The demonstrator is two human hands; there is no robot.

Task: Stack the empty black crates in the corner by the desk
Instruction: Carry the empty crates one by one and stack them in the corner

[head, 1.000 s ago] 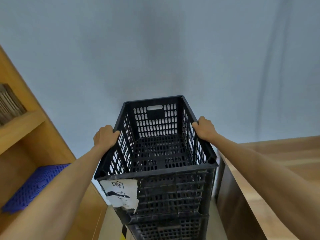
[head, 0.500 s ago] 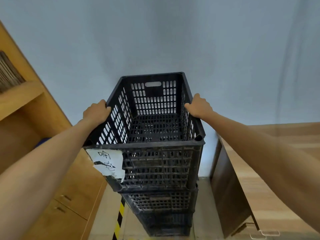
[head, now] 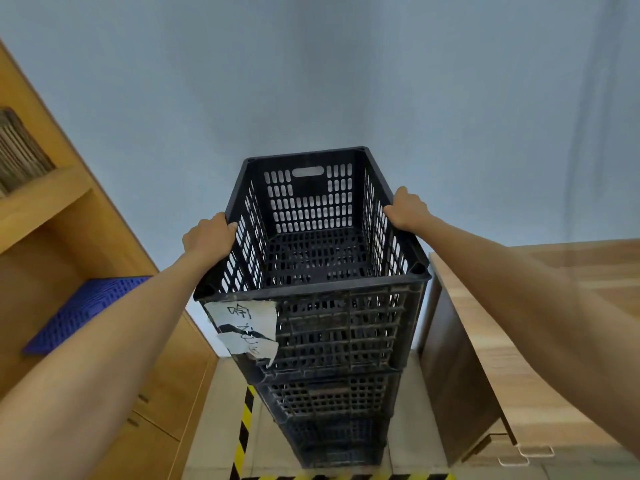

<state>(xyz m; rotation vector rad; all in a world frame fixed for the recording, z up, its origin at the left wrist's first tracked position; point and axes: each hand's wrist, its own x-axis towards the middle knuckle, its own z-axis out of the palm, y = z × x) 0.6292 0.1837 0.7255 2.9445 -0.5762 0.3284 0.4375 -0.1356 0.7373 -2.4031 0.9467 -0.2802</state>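
An empty black slatted crate (head: 346, 327) tops a stack of black crates (head: 332, 417) standing on the floor between a wooden cabinet and a desk, against a grey wall. A torn white paper label (head: 247, 329) hangs on its near face. My left hand (head: 207, 237) grips the crate's left rim and my right hand (head: 407, 209) grips the right rim. The crate's base appears to sit down on the crate beneath it.
A wooden shelf cabinet (head: 69, 237) stands close on the left, with a blue perforated panel (head: 86, 310) lying on its shelf. A wooden desk (head: 519, 358) stands close on the right. Yellow-black hazard tape (head: 242, 434) runs along the floor by the stack.
The view tilted up and down again across the frames. Both hands stay on the crate's rims and the crate stays on top of the stack.
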